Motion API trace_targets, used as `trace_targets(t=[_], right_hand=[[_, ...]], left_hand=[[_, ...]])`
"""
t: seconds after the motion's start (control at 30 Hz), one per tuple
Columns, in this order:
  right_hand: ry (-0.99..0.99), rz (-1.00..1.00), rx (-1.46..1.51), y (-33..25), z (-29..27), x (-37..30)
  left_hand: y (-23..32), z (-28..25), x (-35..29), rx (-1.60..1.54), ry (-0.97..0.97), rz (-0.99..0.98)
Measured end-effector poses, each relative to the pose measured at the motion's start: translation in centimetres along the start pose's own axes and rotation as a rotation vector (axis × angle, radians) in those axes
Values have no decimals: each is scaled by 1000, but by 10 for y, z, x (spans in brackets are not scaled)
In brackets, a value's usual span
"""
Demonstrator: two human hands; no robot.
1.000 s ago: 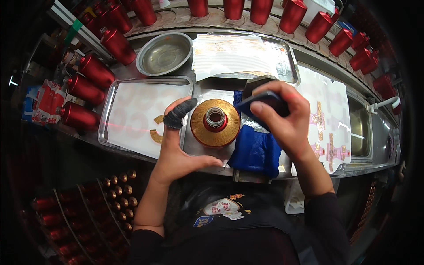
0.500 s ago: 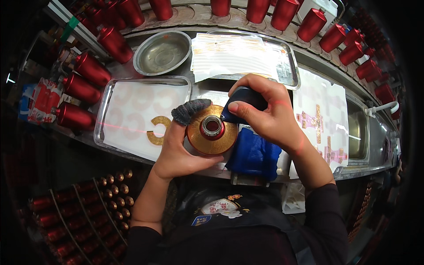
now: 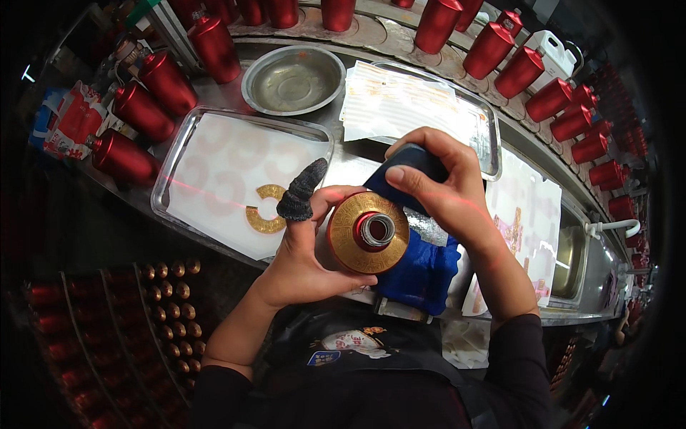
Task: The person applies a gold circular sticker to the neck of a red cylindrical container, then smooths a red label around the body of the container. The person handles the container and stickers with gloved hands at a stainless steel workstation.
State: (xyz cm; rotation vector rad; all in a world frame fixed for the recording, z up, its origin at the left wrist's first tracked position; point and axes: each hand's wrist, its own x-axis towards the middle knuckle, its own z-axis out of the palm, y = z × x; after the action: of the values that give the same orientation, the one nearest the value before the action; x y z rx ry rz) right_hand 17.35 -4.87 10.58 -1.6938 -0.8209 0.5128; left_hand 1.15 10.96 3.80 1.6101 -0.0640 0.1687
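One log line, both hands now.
left hand: around gold-shouldered red bottle | right hand: holding dark blue pad near bottle | pad-bottle contact: unclear

Base of the gold-topped bottle point(image 3: 366, 248) hidden from view.

Near the counter's point(image 3: 214, 96) front edge, the left hand point(image 3: 301, 259) grips a gold-shouldered bottle point(image 3: 348, 227), while the right hand point(image 3: 457, 191) holds a dark blue pad point(image 3: 409, 170). A metal bowl point(image 3: 293, 80) sits toward the back edge.

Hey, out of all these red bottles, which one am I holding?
The gold-shouldered bottle in your left hand, its open neck facing up. The bottles along the conveyor have plain red shoulders, and no hand touches them.
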Motion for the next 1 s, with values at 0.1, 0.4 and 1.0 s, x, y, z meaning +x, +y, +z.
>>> trace_targets(t=[0.1,0.4,1.0], right_hand=[[-100,55,132,5,0,16],[-177,-55,107,-2,1,12],[371,-637,-585,13,32,-97]], left_hand=[[0,-2,2,-73,-43,-45],[-2,-4,5,-103,-49,34],[-38,61,10,440,591,464]])
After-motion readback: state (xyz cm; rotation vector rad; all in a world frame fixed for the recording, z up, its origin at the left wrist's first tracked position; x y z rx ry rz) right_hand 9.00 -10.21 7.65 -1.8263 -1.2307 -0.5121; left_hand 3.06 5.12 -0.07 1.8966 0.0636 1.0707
